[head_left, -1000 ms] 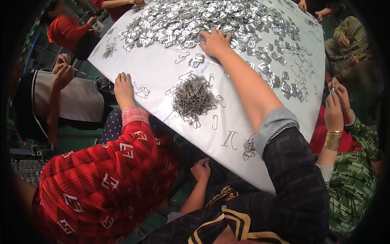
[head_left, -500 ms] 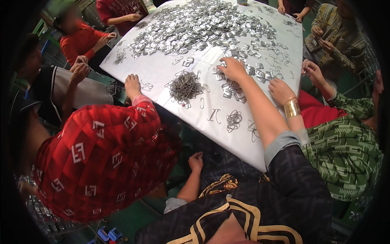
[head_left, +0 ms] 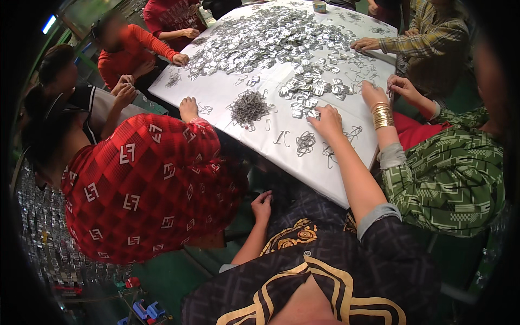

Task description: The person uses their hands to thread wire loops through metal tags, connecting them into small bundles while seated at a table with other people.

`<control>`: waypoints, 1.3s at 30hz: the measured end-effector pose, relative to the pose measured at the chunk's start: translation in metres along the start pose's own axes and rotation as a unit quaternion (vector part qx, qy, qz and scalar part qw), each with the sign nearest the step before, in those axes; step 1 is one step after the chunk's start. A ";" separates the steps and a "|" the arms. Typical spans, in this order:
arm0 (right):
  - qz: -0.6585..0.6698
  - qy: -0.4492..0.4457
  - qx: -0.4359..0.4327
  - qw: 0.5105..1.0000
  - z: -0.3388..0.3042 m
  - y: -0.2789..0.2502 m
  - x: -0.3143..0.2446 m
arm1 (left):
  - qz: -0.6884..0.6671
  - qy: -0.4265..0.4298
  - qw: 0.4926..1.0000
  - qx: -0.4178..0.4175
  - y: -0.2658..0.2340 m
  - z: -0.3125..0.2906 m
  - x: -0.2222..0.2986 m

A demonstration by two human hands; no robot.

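My right hand [head_left: 327, 123] reaches over the white table, its fingertips closed on a silver metal buckle [head_left: 313, 114] at the near edge of a small cluster of buckles [head_left: 306, 86]. Low beside the table hangs my left hand [head_left: 262, 206], its fingers curled; whatever they hold, if anything, is hidden. Left of my right hand is a dense heap of bent wire hooks [head_left: 249, 108]. Smaller bunches of wire pieces, one a loose tangle [head_left: 305, 143], lie closer to me.
A large pile of silver buckles [head_left: 260, 38] covers the far table, with a cup [head_left: 319, 6] behind it. People sit around it: a red patterned sleeve [head_left: 143, 179] close on my left, a green patterned sleeve [head_left: 433, 173] on my right. Blue objects [head_left: 149, 310] lie low left.
My right hand has drawn back toward me from the middle of the buckle cluster to its near edge. Across the table, a person in plaid now reaches onto the tabletop. The view has shifted slightly.
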State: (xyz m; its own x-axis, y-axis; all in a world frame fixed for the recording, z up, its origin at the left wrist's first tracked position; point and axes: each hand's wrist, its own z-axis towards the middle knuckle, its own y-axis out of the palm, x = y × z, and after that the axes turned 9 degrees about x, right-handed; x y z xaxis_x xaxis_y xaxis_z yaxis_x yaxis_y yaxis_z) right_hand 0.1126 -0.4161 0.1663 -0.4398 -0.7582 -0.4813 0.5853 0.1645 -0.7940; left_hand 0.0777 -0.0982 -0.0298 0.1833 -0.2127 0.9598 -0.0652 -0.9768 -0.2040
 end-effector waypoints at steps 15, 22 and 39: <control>0.547 0.127 -0.109 0.820 -0.016 -0.039 -0.028 | -0.156 0.085 0.979 -0.104 -0.025 -0.045 0.128; 0.528 0.106 -0.273 0.797 -0.089 -0.079 -0.063 | -0.094 0.252 0.954 -0.129 -0.013 -0.053 0.236; 0.383 -0.048 -0.287 0.876 -0.119 -0.086 -0.091 | -0.015 0.125 0.972 -0.200 -0.029 -0.044 0.227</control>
State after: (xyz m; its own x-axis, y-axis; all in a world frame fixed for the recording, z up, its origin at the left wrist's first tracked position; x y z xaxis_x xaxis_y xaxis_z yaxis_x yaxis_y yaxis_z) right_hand 0.0216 -0.2861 0.2343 0.0088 -0.3313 -0.9435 0.2316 0.9185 -0.3204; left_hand 0.0782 -0.1172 0.2022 -0.0502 -0.1231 0.9911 -0.4489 -0.8837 -0.1325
